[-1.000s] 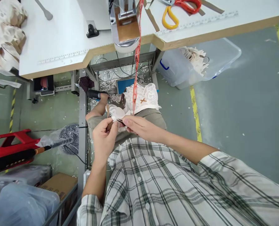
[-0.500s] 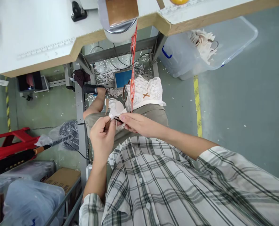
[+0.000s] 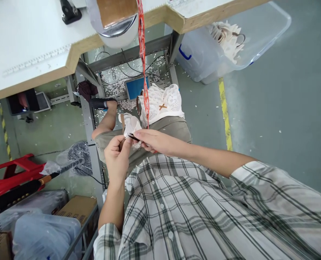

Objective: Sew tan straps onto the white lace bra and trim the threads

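Note:
My left hand is closed on a small white fabric piece held over my lap. My right hand pinches a thin dark tool, perhaps tweezers or small snips, with its tip at the fabric's edge between my two hands. A red patterned ribbon hangs from the machine head down to my right hand. A white lace garment lies on my right knee, just beyond the hands.
The white worktable with its wood edge spans the top. A clear plastic bin with white pieces stands on the floor to the right. A red stool, bags and a cardboard box crowd the left. A yellow floor line runs on the right.
The view has tilted down and right, so the table and scissors have slid out of the top. My hands keep the same grip on fabric and tool.

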Available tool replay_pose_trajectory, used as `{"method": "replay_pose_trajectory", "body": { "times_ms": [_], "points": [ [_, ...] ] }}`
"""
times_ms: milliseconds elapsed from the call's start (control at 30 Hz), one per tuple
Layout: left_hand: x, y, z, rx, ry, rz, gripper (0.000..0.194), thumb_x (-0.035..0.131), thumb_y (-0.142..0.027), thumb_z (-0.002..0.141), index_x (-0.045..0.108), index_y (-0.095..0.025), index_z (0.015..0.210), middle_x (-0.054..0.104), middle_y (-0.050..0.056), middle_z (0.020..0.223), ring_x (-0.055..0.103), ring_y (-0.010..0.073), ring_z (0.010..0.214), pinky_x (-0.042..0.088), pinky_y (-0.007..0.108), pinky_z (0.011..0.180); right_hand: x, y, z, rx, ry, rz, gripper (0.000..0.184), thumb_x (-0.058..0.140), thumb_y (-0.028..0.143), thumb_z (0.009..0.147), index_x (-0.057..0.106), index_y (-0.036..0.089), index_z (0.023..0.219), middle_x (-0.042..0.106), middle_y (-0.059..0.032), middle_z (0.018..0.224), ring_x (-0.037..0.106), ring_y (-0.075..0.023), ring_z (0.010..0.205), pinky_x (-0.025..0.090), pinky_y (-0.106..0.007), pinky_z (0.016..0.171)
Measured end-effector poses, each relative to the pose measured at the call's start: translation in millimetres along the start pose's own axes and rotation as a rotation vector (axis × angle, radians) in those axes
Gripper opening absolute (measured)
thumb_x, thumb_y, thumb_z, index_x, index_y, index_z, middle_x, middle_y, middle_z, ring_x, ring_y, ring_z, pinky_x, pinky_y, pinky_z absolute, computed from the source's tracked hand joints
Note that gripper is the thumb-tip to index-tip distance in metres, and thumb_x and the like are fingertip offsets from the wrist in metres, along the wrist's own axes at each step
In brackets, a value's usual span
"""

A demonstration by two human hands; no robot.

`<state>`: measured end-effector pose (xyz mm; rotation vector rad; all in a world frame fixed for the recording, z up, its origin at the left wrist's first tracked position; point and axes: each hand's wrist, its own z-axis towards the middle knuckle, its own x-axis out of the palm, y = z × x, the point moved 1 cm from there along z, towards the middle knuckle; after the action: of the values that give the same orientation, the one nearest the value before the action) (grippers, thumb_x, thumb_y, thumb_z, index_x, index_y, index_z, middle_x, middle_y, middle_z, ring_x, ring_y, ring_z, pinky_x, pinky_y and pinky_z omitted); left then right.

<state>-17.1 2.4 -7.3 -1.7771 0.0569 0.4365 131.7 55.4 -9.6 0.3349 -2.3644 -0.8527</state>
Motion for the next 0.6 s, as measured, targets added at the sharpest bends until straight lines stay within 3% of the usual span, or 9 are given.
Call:
{"method": "replay_pose_trajectory", "body": {
  "times_ms": [167, 400, 600],
  "points": [
    [-2.3, 2, 1, 0.021, 0.006, 0.046, 0.017, 0.069, -0.034, 0.090, 0.073, -0.018, 0.090, 0.063, -0.001, 0.070, 0.051, 0.0102, 0.063, 0.040, 0.021, 0.060, -4, 1, -3, -0.073, 0.025, -0.063, 0.031, 0.041, 0.034, 0.106, 0.052, 0.016, 0.085, 0.038, 0.0072, 0.062, 0.027, -0.0043, 0.046, 0.021, -0.019, 0.044],
    [-4.4, 6, 1, 0.279, -0.036, 0.320, 0.014, 0.064, -0.029, 0.092, 0.071, -0.018, 0.086, 0.053, -0.002, 0.067, 0.045, 0.0105, 0.061, 0.037, 0.023, 0.060, -11, 4, -2, -0.114, 0.033, -0.243, 0.031, 0.043, 0.036, 0.104, 0.055, 0.016, 0.084, 0.037, 0.0069, 0.060, 0.028, -0.0060, 0.049, 0.024, -0.021, 0.047],
    [-4.6, 9, 4, 0.298, 0.005, 0.300, 0.014, 0.064, -0.030, 0.093, 0.071, -0.019, 0.087, 0.059, -0.001, 0.072, 0.048, 0.0113, 0.063, 0.039, 0.023, 0.061, -13, 6, -4, -0.119, 0.045, -0.290, 0.033, 0.042, 0.036, 0.105, 0.053, 0.016, 0.082, 0.034, 0.0074, 0.059, 0.028, -0.0052, 0.049, 0.024, -0.020, 0.047]
  ]
}}
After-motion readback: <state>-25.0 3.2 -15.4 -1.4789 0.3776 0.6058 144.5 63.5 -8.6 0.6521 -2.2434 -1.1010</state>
